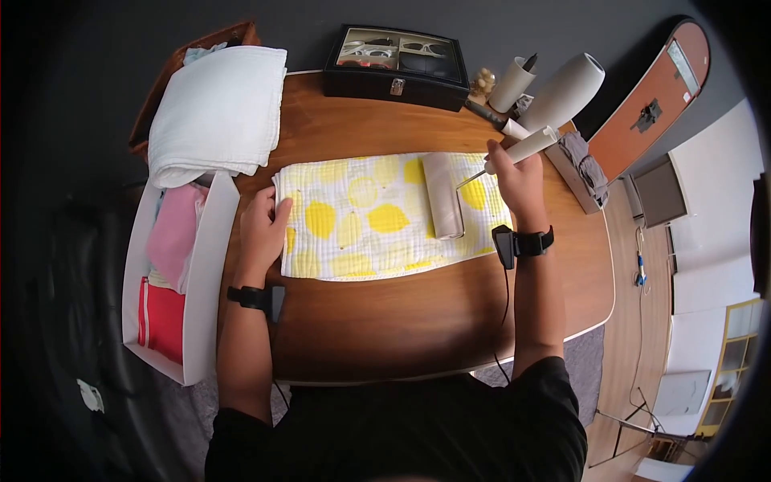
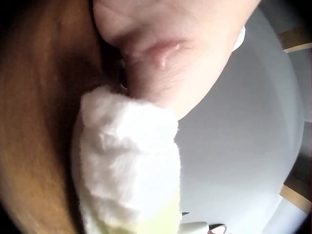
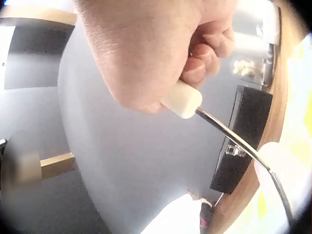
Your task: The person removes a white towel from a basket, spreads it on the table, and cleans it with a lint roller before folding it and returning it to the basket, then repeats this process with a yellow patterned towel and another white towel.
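Observation:
A folded white cloth with yellow lemons (image 1: 353,217) lies on the wooden table. At its left edge is my left hand (image 1: 261,229), thumb over the cloth and fingers along the folded side. The left wrist view shows the thick white fold (image 2: 129,156) right against this hand; its fingertips are hidden. My right hand (image 1: 522,185) grips the white handle (image 3: 183,100) of a lint roller. Its pale cylinder (image 1: 443,197) lies across the right part of the cloth, joined to the handle by a bent metal rod (image 3: 229,131).
Left of the cloth stands a white box (image 1: 210,297) with pink and red fabric; behind it, a folded white towel (image 1: 217,112) covers a brown basket (image 1: 152,104). A black glasses case (image 1: 397,84), a white vase (image 1: 566,88) and a box with grey fabric (image 1: 577,173) line the table's far side.

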`<state>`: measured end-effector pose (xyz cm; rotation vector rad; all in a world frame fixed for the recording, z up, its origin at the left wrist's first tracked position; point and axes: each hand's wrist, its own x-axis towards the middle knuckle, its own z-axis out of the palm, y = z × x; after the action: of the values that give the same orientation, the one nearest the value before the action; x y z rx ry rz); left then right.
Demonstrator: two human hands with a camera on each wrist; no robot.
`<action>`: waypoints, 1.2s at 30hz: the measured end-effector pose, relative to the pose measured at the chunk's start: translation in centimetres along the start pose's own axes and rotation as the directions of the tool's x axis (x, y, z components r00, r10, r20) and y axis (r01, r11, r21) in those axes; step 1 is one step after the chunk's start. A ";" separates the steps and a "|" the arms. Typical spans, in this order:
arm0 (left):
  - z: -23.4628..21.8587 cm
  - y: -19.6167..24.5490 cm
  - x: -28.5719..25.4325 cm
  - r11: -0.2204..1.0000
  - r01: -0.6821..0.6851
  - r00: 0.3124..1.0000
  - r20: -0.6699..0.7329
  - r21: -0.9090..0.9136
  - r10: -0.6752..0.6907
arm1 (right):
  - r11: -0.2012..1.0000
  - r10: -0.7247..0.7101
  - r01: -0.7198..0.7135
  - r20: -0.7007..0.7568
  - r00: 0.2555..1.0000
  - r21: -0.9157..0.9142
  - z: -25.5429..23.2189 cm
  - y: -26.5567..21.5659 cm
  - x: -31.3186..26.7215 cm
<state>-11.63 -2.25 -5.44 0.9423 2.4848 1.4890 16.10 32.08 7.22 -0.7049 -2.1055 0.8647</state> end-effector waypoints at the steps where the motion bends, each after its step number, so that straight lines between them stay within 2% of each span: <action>1: 0.1 -0.1 0.1 1.000 -0.008 1.000 -0.001 -0.009 0.008 | 1.000 0.015 -0.015 -0.022 1.000 -0.019 -0.2 0.7 0.3; 2: 0.1 -0.2 0.1 1.000 -0.013 1.000 -0.005 -0.017 0.013 | 0.999 0.029 -0.031 -0.041 0.999 -0.035 -0.5 1.0 0.7; 6: -0.2 0.1 0.0 0.999 -0.019 1.000 0.012 0.029 0.018 | 0.955 -0.101 0.085 -0.042 0.994 -0.284 -3.3 1.8 1.5; 8: -0.1 -0.1 0.1 0.998 -0.050 0.999 -0.016 0.032 0.050 | 0.975 -0.026 0.016 -0.045 0.999 -0.222 -4.8 2.9 1.5; 10: 0.0 -0.5 0.1 0.997 -0.074 0.997 -0.032 0.039 0.075 | 0.997 0.073 -0.076 -0.082 0.994 -0.034 -5.0 4.1 1.3; 13: 0.0 -0.5 0.1 0.996 -0.083 0.995 -0.043 0.028 0.085 | 0.993 0.117 -0.118 -0.086 0.989 -0.006 -5.1 4.5 1.2; 16: -0.1 -0.2 -0.1 0.998 -0.065 0.997 -0.041 0.014 0.066 | 0.998 0.061 -0.060 -0.042 0.997 0.013 -4.8 4.5 1.4; 17: -0.1 -0.2 -0.1 0.997 -0.075 0.996 -0.042 0.034 0.076 | 0.977 0.094 -0.082 -0.051 0.994 0.196 -4.1 4.1 1.2; 19: 0.0 -0.2 0.0 0.995 -0.085 0.995 -0.040 0.046 0.086 | 0.840 0.156 -0.104 -0.054 0.986 0.533 -1.6 2.5 1.0; 22: 0.1 -0.5 0.1 0.996 -0.081 0.996 -0.036 0.023 0.082 | 0.514 0.044 -0.094 0.084 0.996 0.852 0.0 3.2 1.0; 23: 0.1 -0.6 0.0 0.997 -0.082 0.996 -0.037 0.012 0.082 | 0.468 0.050 -0.116 0.105 0.993 0.876 0.5 1.9 0.6; 26: 0.1 -0.6 0.1 0.996 -0.079 0.996 -0.031 0.030 0.079 | 0.352 0.161 -0.145 0.092 0.983 0.925 1.3 2.4 0.4; 27: 0.1 -0.5 0.1 0.996 -0.075 0.997 -0.030 0.044 0.077 | 0.370 0.224 -0.121 0.038 0.974 0.921 1.5 2.4 0.6; 31: -0.1 -0.2 0.0 0.998 -0.063 0.998 -0.022 0.024 0.064 | 0.665 0.218 -0.033 -0.151 0.964 0.746 0.5 1.9 1.5; 34: 0.0 -0.4 0.0 0.997 -0.074 0.997 -0.020 0.036 0.075 | 0.729 0.225 -0.038 -0.187 0.956 0.683 0.2 2.1 2.2; 36: 0.0 -0.5 0.0 0.996 -0.075 0.997 -0.017 0.043 0.076 | 0.759 0.193 -0.053 -0.146 0.970 0.649 0.1 2.8 2.1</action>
<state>-11.91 -2.42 -5.85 1.0455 2.5299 1.4795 15.36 35.28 6.00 -0.5282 -1.4363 1.4272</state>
